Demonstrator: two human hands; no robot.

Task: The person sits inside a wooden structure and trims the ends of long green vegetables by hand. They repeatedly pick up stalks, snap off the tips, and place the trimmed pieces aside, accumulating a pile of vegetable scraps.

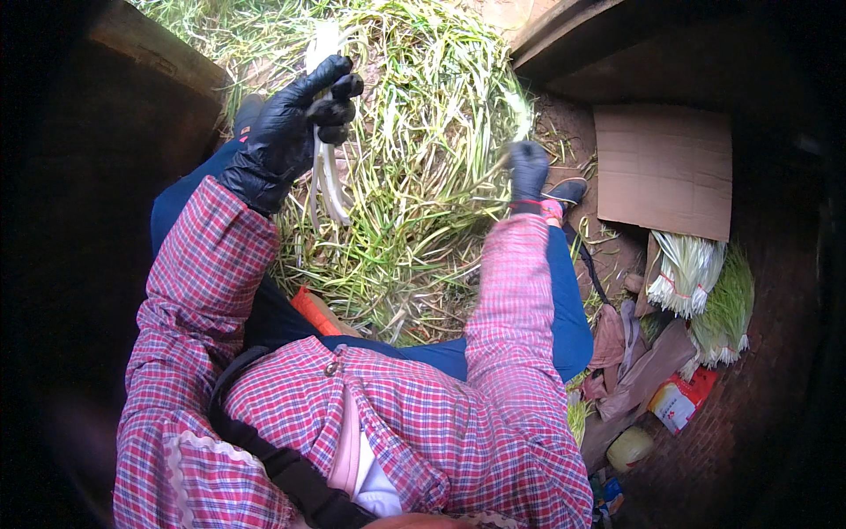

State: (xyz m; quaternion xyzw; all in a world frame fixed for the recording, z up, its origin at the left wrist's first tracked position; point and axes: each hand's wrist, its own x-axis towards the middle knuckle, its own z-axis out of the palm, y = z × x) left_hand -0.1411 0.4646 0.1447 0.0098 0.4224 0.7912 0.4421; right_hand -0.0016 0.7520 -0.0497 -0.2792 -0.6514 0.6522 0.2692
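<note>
My left hand (304,119), in a black glove, is raised at the upper left. Its fingers are closed round a few pale, whitish stalks (330,185), which stick out above the fist and hang limply below it. Farther right, my right hand (529,167), in a dark glove with a red band at the wrist, is closed and smeared by motion. A thin greenish strand runs from beside its fingers, but what they grip cannot be made out. Below both hands spreads a wide heap of loose green and yellowish leaves (414,194).
My legs in blue trousers (568,309) lie either side of the heap. At right, a cardboard sheet (665,172) lies over tied bundles of white stems (683,278); greener bundles (723,309) lie beside them. A red-and-white packet (681,401) lies nearer. Dark wooden boards (159,57) flank the upper left.
</note>
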